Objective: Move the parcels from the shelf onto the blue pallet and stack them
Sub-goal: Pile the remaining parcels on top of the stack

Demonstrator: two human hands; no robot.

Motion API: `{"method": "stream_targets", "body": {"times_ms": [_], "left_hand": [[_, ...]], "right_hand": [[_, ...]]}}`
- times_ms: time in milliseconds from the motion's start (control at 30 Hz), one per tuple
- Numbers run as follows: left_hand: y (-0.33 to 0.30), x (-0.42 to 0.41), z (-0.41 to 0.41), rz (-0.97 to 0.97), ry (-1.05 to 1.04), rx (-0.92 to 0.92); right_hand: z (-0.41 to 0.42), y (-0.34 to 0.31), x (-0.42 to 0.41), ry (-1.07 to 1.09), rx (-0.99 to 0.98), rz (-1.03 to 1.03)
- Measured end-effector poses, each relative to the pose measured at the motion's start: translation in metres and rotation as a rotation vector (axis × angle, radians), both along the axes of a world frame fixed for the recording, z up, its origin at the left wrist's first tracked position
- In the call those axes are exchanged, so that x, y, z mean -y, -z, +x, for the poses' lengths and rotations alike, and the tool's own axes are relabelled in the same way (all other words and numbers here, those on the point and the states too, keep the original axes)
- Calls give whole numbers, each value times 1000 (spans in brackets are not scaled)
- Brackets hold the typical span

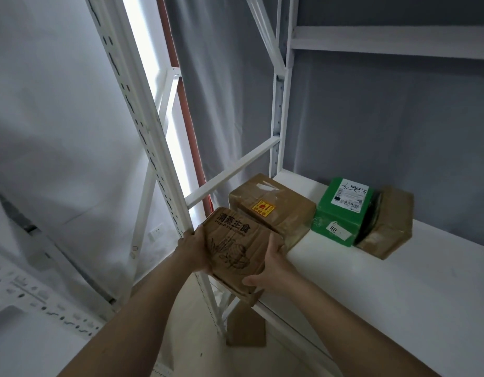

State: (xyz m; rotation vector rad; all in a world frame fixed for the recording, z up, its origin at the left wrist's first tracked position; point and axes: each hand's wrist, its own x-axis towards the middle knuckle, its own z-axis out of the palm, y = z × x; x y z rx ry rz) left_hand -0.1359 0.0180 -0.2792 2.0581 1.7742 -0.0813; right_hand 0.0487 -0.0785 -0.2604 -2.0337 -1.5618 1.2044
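Parcel [234,253] between both hands' fingers [251,281]

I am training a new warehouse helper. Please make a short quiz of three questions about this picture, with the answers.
1. True or false: both hands hold the printed box.
2. How many parcels are on the shelf?
3. Which parcel is between the two brown ones? A) white B) green C) blue

Key
1. True: the left hand and the right hand grip its two sides, off the shelf edge.
2. Three: the taped box, the green box and the brown parcel.
3. B.
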Motion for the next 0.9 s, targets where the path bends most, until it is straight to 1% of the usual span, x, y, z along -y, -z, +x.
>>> {"method": "stream_targets", "body": {"times_ms": [133, 267, 467, 567, 633, 900], "left_hand": [[4, -3, 3, 19, -43, -55], [7, 7, 2, 2, -51, -101], [7, 33, 9, 4, -50, -11], [6, 50, 18, -38, -45, 100], [3, 62, 25, -50, -44, 139], [-23, 114, 79, -17, 14, 132]], "right_hand": [[0, 5, -1, -19, -32, -58], [0, 8, 10, 5, -45, -31], [10, 12, 29, 7, -25, -4], [21, 14, 42, 32, -28, 3], [30, 13, 52, 37, -21, 4], [83, 0, 102, 81, -9, 49]]}}
